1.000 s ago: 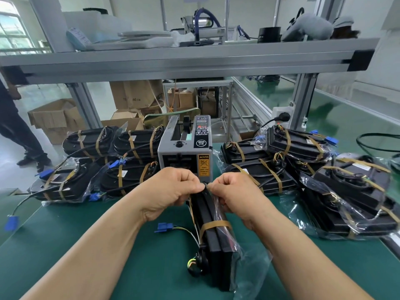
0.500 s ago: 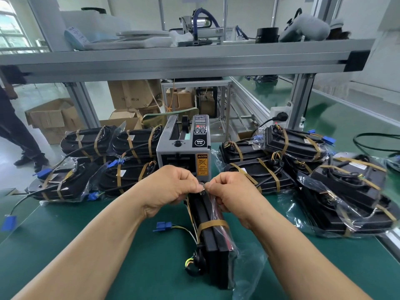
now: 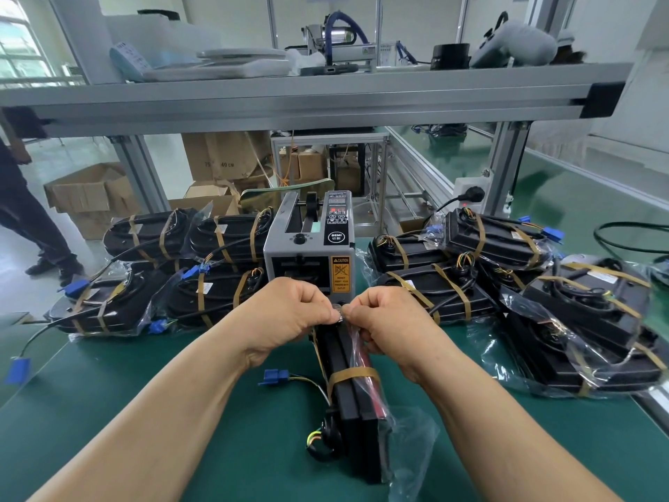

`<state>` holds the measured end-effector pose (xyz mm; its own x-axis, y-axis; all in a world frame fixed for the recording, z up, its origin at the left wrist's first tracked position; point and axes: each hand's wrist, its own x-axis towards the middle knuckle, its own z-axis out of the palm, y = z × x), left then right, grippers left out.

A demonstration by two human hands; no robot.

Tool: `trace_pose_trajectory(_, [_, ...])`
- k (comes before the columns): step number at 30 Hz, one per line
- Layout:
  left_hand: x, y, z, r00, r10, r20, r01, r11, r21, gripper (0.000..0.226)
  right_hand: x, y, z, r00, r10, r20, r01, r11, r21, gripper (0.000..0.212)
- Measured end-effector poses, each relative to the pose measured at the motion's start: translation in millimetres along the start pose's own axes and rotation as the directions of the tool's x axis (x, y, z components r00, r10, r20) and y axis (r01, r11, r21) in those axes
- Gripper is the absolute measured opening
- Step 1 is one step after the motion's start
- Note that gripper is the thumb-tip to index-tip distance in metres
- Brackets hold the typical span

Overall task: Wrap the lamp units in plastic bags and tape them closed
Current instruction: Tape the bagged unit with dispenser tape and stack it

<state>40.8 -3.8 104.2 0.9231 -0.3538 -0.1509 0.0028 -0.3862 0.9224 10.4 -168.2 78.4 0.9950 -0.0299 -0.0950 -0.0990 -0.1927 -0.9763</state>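
Head view, looking down along both forearms. Pinching the far end of the clear plastic bag (image 3: pixel 409 440) with the left hand (image 3: pixel 289 313) and the right hand (image 3: pixel 391 320), all fingers curled and thumb tips almost meeting, just in front of the grey tape dispenser (image 3: pixel 307 255). Steadying the black lamp unit (image 3: pixel 351 403) on its edge on the green table (image 3: pixel 181 429), lengthwise, with the near end toward the camera. Seeing one brown tape band (image 3: pixel 353 375) around the unit's middle and loose plastic spreading out at the near right. Noting a blue connector (image 3: pixel 275 375) on thin wires lying just left of the unit. Seeing bagged, taped units piled left of the dispenser (image 3: pixel 217 248) and right of it (image 3: pixel 452 284). Glimpsing another person's legs (image 3: pixel 21 211) at the far left, near cardboard boxes (image 3: pixel 90 197).
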Motion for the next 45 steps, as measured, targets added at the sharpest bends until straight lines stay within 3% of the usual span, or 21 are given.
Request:
trace_pose_trajectory(10, [1.1,-6.2,2.3,0.998,0.038,-0.058,-0.035,0.998,0.058,0.021,0.8,0.2,1.6,1.0,-0.007,0.012,0.007,1.0,0.003,0.026])
trace_pose_trajectory(22, [7.9,-18.9,28.0,0.952,0.026,-0.305,-0.062,0.992,-0.11,0.013,4.8,1.4,-5.0,1.0,0.014,0.013,-0.014,1.0,-0.02,0.024])
trace_pose_trajectory(27, [6.1,-16.9,28.1,0.97,-0.016,-0.244,-0.018,0.991,-0.134,0.012,4.4,3.4,-8.8,0.999,0.036,0.016,-0.036,0.999,0.012,0.023])
trace_pose_trajectory(32, [1.9,-12.4,23.3,0.995,-0.084,-0.058,0.068,0.971,-0.229,0.028,3.7,5.0,-11.8,0.998,0.053,0.019,-0.055,0.996,0.065,0.024])
trace_pose_trajectory(38, [4.8,-10.6,27.5,0.976,-0.215,-0.034,0.179,0.879,-0.442,0.022,3.4,6.3,-12.0,0.999,0.053,0.014,-0.053,0.996,0.073,0.023])
trace_pose_trajectory(45, [7.3,-15.4,27.9,0.954,-0.291,-0.074,0.223,0.852,-0.474,0.016,4.5,6.4,-10.7,0.999,0.046,0.018,-0.047,0.998,0.036,0.024])
